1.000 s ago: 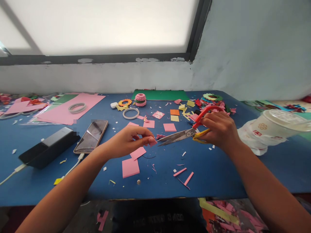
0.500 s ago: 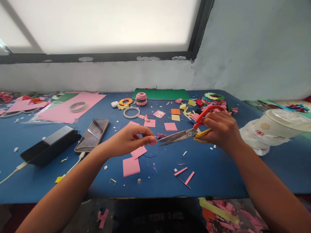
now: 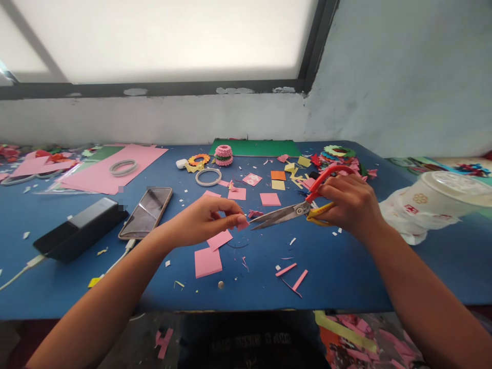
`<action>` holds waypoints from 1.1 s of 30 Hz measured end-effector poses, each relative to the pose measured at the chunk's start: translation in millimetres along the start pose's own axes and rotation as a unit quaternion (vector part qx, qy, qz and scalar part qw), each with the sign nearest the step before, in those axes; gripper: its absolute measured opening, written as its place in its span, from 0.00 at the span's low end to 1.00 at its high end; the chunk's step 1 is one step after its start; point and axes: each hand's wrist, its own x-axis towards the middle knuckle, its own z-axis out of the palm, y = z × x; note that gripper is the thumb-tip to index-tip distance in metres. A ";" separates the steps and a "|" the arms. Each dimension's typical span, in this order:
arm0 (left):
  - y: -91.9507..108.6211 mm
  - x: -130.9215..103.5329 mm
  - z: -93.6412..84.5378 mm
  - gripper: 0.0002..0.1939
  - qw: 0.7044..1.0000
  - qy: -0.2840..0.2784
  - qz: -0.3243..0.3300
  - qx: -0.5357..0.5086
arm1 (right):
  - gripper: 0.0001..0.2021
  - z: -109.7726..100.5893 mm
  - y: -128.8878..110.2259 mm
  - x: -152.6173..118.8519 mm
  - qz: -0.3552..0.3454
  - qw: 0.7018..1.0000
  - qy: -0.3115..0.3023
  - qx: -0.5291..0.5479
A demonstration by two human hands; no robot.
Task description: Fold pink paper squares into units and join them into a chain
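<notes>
Between the thumb and fingers of my left hand (image 3: 209, 220) is a small piece of pink paper (image 3: 243, 222), mostly covered by the fingertips. My right hand (image 3: 348, 202) grips a pair of scissors (image 3: 282, 215) with one red and one yellow handle. The blades are slightly parted and point left, their tips right at the pink piece. Whether they touch it is hard to tell. Below the left hand, pink paper squares (image 3: 208, 262) lie on the blue table (image 3: 338, 282). Pink strips (image 3: 286, 270) rest nearer the front edge.
On the left are a phone (image 3: 146, 214) with a cable and a black box-shaped device (image 3: 79, 230). A wrapped cup (image 3: 430, 205) lies tilted at the right. Tape rings (image 3: 208, 177), a ridged pink paper ring stack (image 3: 223, 156) and a green sheet (image 3: 255, 148) are farther back.
Both hands, the scissors and the pink piece stay nearly where they were. Only a slight shift of the whole view shows.
</notes>
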 end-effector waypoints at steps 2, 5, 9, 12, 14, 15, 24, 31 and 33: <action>-0.3 0.3 0.0 0.14 1.000 -0.002 0.000 -0.002 | 0.08 0.0 0.1 0.4 -0.005 1.000 0.003 0.001; -0.8 0.6 0.3 0.14 1.000 -0.004 -0.001 -0.003 | 0.08 0.2 0.4 1.1 -0.015 1.000 0.022 -0.001; -0.6 0.4 0.4 0.14 1.000 -0.005 0.000 -0.001 | 0.08 0.4 1.0 0.7 -0.013 1.000 0.015 -0.005; -0.2 0.3 0.1 0.14 1.000 -0.004 0.002 -0.001 | 0.08 0.4 1.4 -0.2 -0.010 1.000 0.003 -0.007; -0.1 0.5 -0.2 0.14 1.000 -0.006 0.001 -0.001 | 0.08 0.2 1.3 -0.8 -0.002 1.000 0.000 -0.005; -0.2 0.6 -0.2 0.14 1.000 -0.006 0.000 -0.002 | 0.08 0.1 1.2 -0.9 0.003 1.000 -0.003 -0.004; -1.4 0.4 0.8 0.14 1.000 -0.004 -0.001 -0.007 | 0.06 -0.5 1.6 0.6 -0.020 1.000 0.009 -0.003; -2.0 0.6 1.1 0.14 1.000 -0.003 -0.001 -0.005 | 0.08 -0.4 3.9 1.1 -0.039 0.999 0.010 -0.012; -1.9 0.6 1.3 0.14 1.000 -0.003 -0.003 -0.005 | 0.08 -0.4 4.3 0.8 -0.040 0.999 0.009 -0.009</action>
